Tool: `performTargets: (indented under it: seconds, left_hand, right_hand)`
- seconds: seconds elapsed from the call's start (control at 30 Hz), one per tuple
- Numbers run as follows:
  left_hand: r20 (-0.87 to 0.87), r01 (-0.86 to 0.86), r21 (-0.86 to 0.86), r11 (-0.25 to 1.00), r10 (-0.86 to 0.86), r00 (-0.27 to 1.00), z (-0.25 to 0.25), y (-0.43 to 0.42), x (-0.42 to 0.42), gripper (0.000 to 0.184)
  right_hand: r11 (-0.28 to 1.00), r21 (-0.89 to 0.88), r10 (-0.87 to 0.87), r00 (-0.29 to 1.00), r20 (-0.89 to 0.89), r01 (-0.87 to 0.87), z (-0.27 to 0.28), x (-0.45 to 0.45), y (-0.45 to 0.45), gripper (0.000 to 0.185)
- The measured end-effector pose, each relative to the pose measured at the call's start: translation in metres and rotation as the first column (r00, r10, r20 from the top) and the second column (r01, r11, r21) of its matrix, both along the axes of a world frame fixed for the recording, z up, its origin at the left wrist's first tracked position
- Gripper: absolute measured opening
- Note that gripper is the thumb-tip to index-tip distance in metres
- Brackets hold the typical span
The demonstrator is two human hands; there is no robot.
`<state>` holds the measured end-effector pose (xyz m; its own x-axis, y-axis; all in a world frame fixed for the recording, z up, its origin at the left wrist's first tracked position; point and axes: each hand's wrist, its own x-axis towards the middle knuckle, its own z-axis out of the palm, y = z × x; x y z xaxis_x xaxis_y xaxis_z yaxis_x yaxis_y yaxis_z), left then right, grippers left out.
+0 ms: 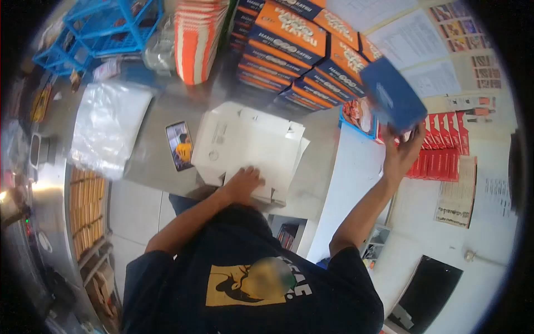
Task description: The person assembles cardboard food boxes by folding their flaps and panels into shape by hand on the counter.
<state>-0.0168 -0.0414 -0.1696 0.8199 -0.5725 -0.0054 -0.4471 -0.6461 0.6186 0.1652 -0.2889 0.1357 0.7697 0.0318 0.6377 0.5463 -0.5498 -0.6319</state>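
Observation:
My left hand (243, 185) lies on the near part of a flattened white cardboard box blank (258, 147), its fingers resting on the surface. The blank, with flaps and slots along its edges, lies on the metal counter. Out to the right, my right hand (401, 151) grips the lower end of a dark blue box (392, 93) and holds it up, tilted, beside the orange and navy box stacks. That box is slightly blurred, and my fingers behind it are partly hidden.
Stacked orange and navy boxes (289, 33) stand at the back, near striped paper packaging (197, 39). A phone (179, 146) and clear plastic bags (108, 125) lie left on the counter (161, 108). Blue crates (111, 28) are back left; red packets (439, 161) are right.

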Motion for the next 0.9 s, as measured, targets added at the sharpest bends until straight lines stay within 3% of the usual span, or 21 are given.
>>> performTargets:
  seconds: [0.1, 0.17, 0.23, 0.27, 0.33, 0.5, 0.57, 0.6, 0.9]
  left_hand:
    - [0.008, -0.008, 0.0, 1.0, 0.008, 1.0, 0.006, 0.004, -0.005, 0.072]
    - [-0.055, -0.027, -0.029, 0.999, 0.025, 0.998, -0.01, 0.004, 0.0, 0.067]
    - [-0.159, -0.081, -0.066, 0.995, 0.069, 0.985, -0.019, 0.006, -0.002, 0.063]
    - [-0.102, -0.079, -0.114, 0.99, 0.068, 0.992, -0.015, 0.009, 0.0, 0.055]
    - [-0.042, -0.066, -0.164, 0.984, 0.06, 0.997, -0.013, 0.012, -0.002, 0.041]
    - [-0.021, -0.114, -0.212, 0.971, 0.112, 0.994, -0.022, 0.009, -0.004, 0.041]
    - [-0.058, -0.122, -0.224, 0.967, 0.112, 0.992, -0.021, 0.009, -0.001, 0.041]
    - [-0.055, -0.123, -0.217, 0.968, 0.114, 0.992, -0.02, 0.009, -0.001, 0.042]
    - [-0.09, -0.078, -0.295, 0.952, 0.054, 0.994, -0.026, 0.02, 0.005, 0.047]
  right_hand:
    - [0.978, -0.154, -0.113, 0.977, 0.179, 0.141, 0.006, 0.06, 0.012, 0.068]
    - [0.907, -0.342, -0.086, 0.902, 0.423, 0.246, 0.008, 0.104, 0.021, 0.066]
    - [0.839, -0.447, -0.039, 0.855, 0.518, 0.309, 0.005, 0.147, 0.031, 0.068]
    - [0.848, -0.461, -0.009, 0.877, 0.481, 0.261, 0.001, 0.165, 0.037, 0.068]
    - [0.747, -0.568, 0.01, 0.849, 0.529, 0.345, -0.003, 0.194, 0.05, 0.063]
    - [0.742, -0.626, 0.083, 0.894, 0.44, 0.239, -0.031, 0.234, 0.063, 0.058]
    - [0.728, -0.656, 0.028, 0.947, 0.32, 0.2, -0.04, 0.236, 0.067, 0.058]
    - [0.748, -0.656, 0.093, 0.96, 0.263, 0.107, -0.039, 0.238, 0.068, 0.053]
    - [0.779, -0.621, 0.247, 0.953, 0.178, -0.086, -0.04, 0.266, 0.07, 0.04]
